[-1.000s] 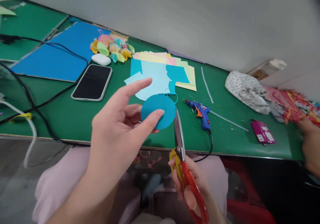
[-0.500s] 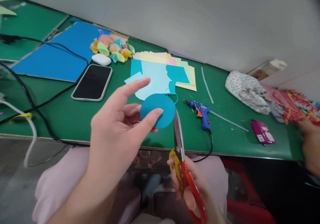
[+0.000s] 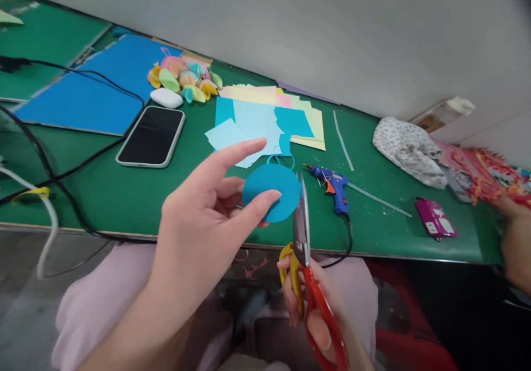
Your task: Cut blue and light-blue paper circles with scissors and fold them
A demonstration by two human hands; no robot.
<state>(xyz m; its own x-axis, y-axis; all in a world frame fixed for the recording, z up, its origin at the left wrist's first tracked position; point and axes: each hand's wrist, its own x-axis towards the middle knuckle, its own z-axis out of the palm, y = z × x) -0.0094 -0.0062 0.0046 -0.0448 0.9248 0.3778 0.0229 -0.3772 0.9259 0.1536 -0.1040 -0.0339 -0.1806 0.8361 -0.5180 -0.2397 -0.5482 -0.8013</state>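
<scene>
Pinching a teal paper disc (image 3: 274, 180) at the centre of the frame, my left hand (image 3: 199, 221) had its thumb clamped on the face and fingers behind, the index finger stretched free above. At lower centre I had my right hand (image 3: 332, 289) closed around scissors (image 3: 305, 252), thumb through the red handle (image 3: 318, 293), fingers round the yellow handle (image 3: 296, 282). The blades (image 3: 306, 224) pointed upward just beside the disc's right edge; on my remote feed I couldn't tell whether they touched. Layered paper sheets (image 3: 255, 114) lay above the disc on the green tabletop (image 3: 385, 235), a blue glue gun (image 3: 342, 189) to the right, a smartphone (image 3: 151, 137) to the left. Another person's hand (image 3: 518, 244) showed at the right edge.
</scene>
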